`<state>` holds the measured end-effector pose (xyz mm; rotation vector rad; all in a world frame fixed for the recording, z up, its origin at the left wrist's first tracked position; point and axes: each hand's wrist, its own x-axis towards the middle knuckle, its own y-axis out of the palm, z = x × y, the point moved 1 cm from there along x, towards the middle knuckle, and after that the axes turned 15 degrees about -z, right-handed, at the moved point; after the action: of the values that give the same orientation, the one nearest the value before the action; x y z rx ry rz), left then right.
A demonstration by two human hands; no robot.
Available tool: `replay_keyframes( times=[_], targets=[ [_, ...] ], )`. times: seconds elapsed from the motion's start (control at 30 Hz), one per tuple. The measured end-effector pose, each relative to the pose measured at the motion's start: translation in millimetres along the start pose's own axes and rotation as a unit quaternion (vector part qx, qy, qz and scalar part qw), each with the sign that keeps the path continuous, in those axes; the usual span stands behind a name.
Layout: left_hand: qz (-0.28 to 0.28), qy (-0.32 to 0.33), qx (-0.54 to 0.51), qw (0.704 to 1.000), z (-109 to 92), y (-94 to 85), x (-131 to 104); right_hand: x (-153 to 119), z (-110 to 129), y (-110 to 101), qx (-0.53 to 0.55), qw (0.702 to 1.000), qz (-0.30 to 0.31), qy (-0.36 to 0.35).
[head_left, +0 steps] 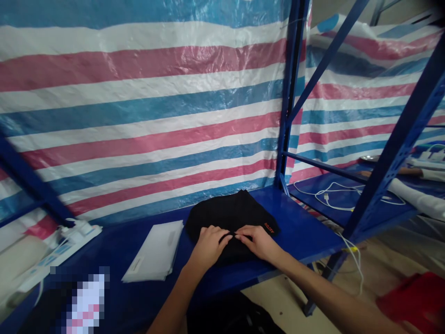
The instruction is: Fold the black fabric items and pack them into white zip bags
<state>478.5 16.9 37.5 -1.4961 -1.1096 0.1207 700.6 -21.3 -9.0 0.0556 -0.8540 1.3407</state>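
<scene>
A piece of black cloth [225, 211] lies on the blue metal shelf table in front of me, with small orange lettering near its right edge. My left hand [210, 243] rests on its near part, thumb and fingers pinching the fabric. Close beside it, my right hand [255, 239] pinches the same cloth, its fingertips almost touching those of the left. What kind of cloth item this is, I cannot make out. To the left of the cloth lies a stack of white envelope-like sheets [156, 253], touched by neither hand.
A white power strip [59, 255] with plugs lies at the left. Blue posts [288, 93] frame the table, with a striped plastic sheet [146, 106] behind. On the right-hand table are a white cable [333, 190] and another person's sleeve [413, 197]. Red fabric [413, 297] shows lower right.
</scene>
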Motion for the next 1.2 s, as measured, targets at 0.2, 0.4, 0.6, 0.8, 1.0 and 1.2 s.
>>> replay_keyframes(
  times=[0.2, 0.4, 0.6, 0.8, 1.0, 1.2],
  targets=[
    [-0.082, -0.046, -0.194, 0.976, -25.4, -14.6, -17.4, -20.7, 34.2, -22.6, -0.090, 0.986, -0.024, -0.139],
    [-0.099, -0.073, -0.319, 0.940, -39.1, -22.2, -36.0, -35.2, 45.4, -31.2, 0.033, 0.989, 0.112, -0.089],
    [-0.114, -0.134, -0.327, 0.929, -39.8, -26.0, -44.0, -50.5, 44.6, -13.7, 0.104, 0.986, 0.128, 0.013],
    [-0.101, -0.183, -0.349, 0.913, -38.5, -34.6, -47.2, -58.9, 55.5, -14.5, 0.190, 0.953, 0.173, 0.159],
    [-0.269, -0.197, 0.125, 0.934, 40.4, -64.3, -48.9, -65.3, 45.5, -20.2, 0.279, 0.921, 0.170, 0.212],
    [-0.128, -0.282, 0.291, 0.905, 109.3, -64.9, -71.4, -59.9, 36.6, -22.6, 0.313, 0.911, 0.138, 0.232]
  ],
)
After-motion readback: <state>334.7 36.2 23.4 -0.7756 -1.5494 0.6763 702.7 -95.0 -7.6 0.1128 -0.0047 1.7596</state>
